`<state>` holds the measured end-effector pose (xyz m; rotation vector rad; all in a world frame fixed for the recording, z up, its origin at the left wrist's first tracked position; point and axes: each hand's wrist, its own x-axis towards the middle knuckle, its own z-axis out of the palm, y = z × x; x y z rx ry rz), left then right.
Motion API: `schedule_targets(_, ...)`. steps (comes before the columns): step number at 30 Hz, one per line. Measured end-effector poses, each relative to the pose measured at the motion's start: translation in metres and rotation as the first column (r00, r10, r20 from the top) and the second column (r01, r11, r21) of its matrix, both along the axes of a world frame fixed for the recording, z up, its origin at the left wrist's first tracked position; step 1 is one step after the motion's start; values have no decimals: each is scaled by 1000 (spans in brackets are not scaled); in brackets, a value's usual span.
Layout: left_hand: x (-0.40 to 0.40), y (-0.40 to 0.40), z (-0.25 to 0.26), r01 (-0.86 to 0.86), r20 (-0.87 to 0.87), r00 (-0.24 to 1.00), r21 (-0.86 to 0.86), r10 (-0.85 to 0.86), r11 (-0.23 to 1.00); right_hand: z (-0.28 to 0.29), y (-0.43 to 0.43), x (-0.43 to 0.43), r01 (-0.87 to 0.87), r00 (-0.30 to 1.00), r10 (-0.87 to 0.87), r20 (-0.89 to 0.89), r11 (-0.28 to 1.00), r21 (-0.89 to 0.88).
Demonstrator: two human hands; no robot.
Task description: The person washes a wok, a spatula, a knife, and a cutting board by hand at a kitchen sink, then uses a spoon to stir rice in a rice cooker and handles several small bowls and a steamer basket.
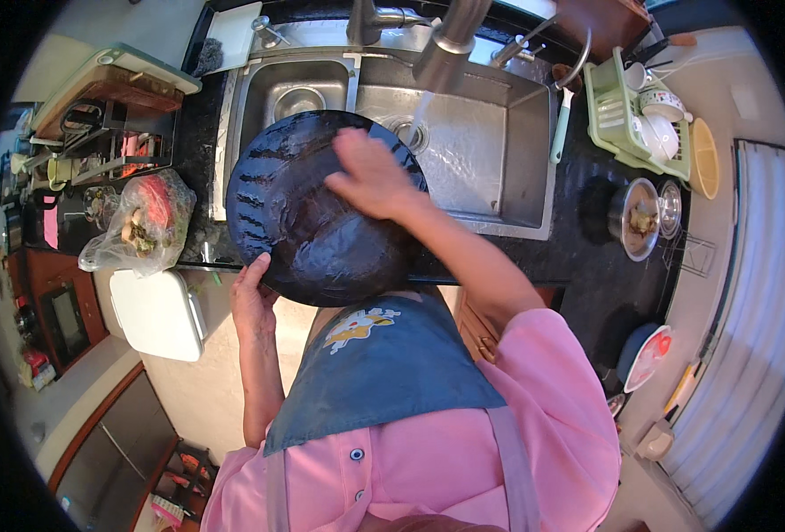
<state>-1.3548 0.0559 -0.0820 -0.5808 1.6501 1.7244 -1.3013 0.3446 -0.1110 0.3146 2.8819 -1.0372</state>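
A large round black pan (339, 246), wet and streaked, is tilted over the front edge of the sink, its near rim by my apron. My left hand (254, 286) grips the rim at the lower left, thumb on top and fingers beneath. My right hand (373, 174) lies over the upper right of the pan, blurred, thumb apart from the fingers. I see nothing in it. Behind the pan, water (421, 112) runs from the faucet (447, 56) into the right basin of the steel sink (518, 156).
Left of the sink are a plastic bag of food (143, 226) and a rack with cutting boards (110, 93). On the right stand a green dish rack (615, 133), a metal bowl (638, 219) holding scraps, and a pale green-handled brush (560, 130). A white lidded bin (156, 312) is below left.
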Motion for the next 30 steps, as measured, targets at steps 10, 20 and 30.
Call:
schedule_targets(10, -18, -1, 6, 62, 10, 998, 15, -62, 998, -90, 216, 90, 597, 802, -580, 142, 773, -213)
schedule_targets(20, -23, -6, -6, 31, 61, 997, 78, -35, 996, 22, 251, -86, 433, 776, -622, 103, 407, -805)
schedule_targets(30, -29, -2, -6, 65, 60, 996, 58, -68, 996, -118, 149, 13, 536, 841, -496, 218, 821, -198)
